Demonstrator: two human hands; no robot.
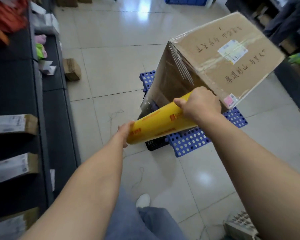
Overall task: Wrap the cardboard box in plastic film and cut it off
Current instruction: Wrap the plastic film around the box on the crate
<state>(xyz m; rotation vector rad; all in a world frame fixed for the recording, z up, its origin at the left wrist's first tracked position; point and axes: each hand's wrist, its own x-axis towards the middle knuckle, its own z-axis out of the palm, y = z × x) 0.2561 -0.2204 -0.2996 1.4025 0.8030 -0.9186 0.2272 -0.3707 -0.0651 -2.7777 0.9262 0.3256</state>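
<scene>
My right hand (pixel 201 105) clamps the roll (pixel 156 124) at its far end, and my left hand (pixel 126 134) grips the near end. Taut film (pixel 154 94) runs to the box (pixel 223 54) just beyond my right hand. One side looks covered; I judge further turns and the cut remain.

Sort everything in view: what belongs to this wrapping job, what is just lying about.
Job: cardboard box, yellow film roll, stretched film, left hand, right hand (both gripping the roll), blue perforated stand under the box.

Lying about: cardboard stack on floor, labelled parcels on shelves, loose string.
</scene>
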